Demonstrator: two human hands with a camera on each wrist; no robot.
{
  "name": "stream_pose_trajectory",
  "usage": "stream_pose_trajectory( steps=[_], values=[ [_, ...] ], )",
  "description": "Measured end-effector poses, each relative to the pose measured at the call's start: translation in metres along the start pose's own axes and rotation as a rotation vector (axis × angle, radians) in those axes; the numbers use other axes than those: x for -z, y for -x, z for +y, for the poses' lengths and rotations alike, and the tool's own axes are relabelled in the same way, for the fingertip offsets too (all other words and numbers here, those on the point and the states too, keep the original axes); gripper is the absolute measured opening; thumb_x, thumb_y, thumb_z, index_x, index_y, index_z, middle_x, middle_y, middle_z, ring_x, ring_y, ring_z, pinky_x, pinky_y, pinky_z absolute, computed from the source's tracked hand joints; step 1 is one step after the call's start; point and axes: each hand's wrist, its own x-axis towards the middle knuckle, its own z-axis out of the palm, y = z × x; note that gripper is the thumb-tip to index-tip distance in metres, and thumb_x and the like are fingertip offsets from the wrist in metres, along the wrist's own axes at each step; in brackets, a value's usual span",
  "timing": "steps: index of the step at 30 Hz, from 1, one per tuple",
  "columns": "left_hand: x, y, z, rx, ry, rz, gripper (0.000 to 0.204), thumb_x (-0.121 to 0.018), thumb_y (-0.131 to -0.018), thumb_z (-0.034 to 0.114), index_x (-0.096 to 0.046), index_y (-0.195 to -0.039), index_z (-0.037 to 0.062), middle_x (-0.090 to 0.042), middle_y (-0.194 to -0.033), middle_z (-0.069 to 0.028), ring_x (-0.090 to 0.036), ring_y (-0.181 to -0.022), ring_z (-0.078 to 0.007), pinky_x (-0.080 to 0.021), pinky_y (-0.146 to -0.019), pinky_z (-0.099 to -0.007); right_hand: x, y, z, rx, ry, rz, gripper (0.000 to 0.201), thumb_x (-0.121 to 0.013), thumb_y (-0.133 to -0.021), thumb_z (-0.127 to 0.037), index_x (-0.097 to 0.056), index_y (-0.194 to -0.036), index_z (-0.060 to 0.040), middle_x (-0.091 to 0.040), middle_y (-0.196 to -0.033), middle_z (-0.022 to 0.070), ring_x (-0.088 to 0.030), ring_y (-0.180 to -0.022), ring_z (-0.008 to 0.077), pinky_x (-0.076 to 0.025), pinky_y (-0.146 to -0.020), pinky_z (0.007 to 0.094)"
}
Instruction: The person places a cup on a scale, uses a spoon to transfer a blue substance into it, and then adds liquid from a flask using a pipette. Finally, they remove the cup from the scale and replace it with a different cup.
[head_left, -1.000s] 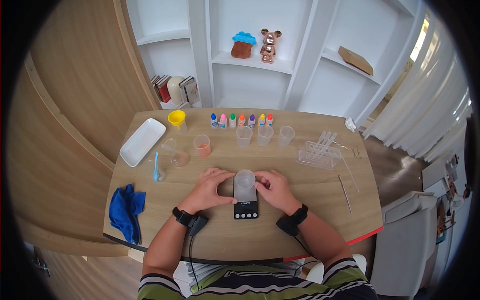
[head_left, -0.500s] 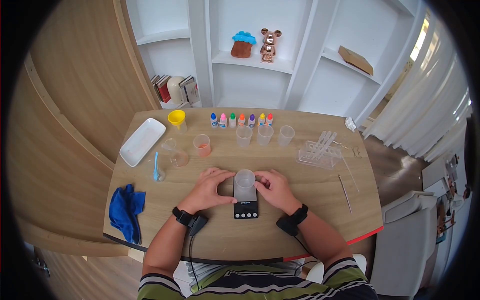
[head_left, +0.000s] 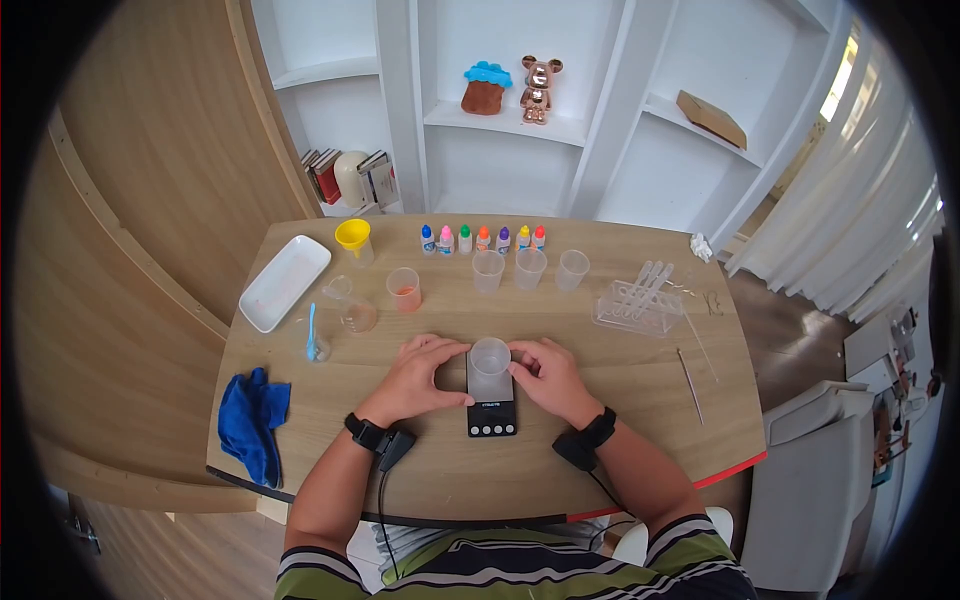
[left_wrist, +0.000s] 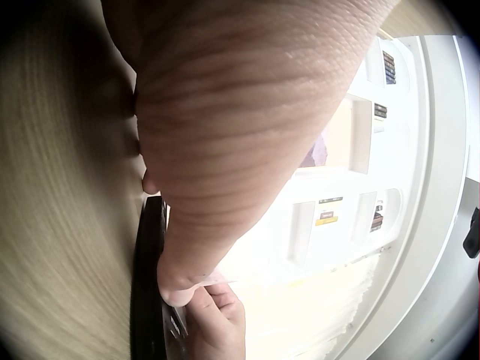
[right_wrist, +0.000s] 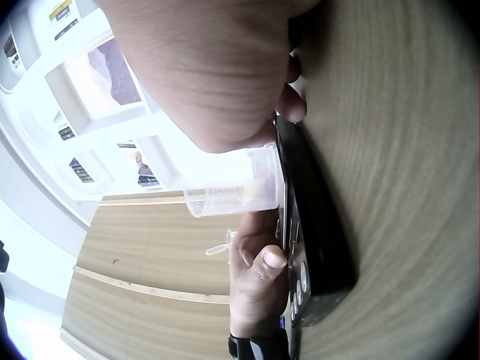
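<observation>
A small black digital scale [head_left: 492, 418] lies on the table in front of the person, its row of round buttons toward the near edge. On its plate stands a clear plastic cup [head_left: 490, 358], upright. The left hand [head_left: 412, 383] holds the scale's left side, index fingertip at the far corner and thumb [right_wrist: 271, 259] at the edge lower down. From the other side, the right hand [head_left: 551, 381] holds the scale's right edge with curved fingers [right_wrist: 292, 103], its thumb close beside the cup. Part of the scale [left_wrist: 148, 300] is hidden behind the left hand in the left wrist view.
Behind the scale are several dropper bottles [head_left: 484, 242], three clear cups [head_left: 529, 270] and a cup of orange liquid [head_left: 404, 291]. Leftward lie a flask [head_left: 352, 312], yellow funnel [head_left: 353, 236], white tray [head_left: 268, 305] and blue cloth [head_left: 252, 430]. At right, a test-tube rack [head_left: 637, 310] and thin rod [head_left: 690, 387].
</observation>
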Motion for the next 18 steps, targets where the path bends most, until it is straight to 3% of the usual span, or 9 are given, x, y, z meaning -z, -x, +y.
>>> stream_pose_trajectory(
  steps=[18],
  values=[
    [-0.0017,0.0000,-0.0031,-0.013,-0.006,0.008,0.084,-0.100,-0.071,0.040,-0.070,-0.144,0.0103,-0.072,-0.137,-0.0085,-0.058,-0.132,-0.0319,-0.038,-0.118,-0.0456,0.0002,0.0003,0.0001,-0.002,-0.020,0.001,0.031,-0.083,-0.091,-0.014,-0.079,-0.122,-0.0087,-0.070,-0.081,0.0070,-0.066,-0.075,0.0240,-0.056,-0.069,0.0395]
  ],
)
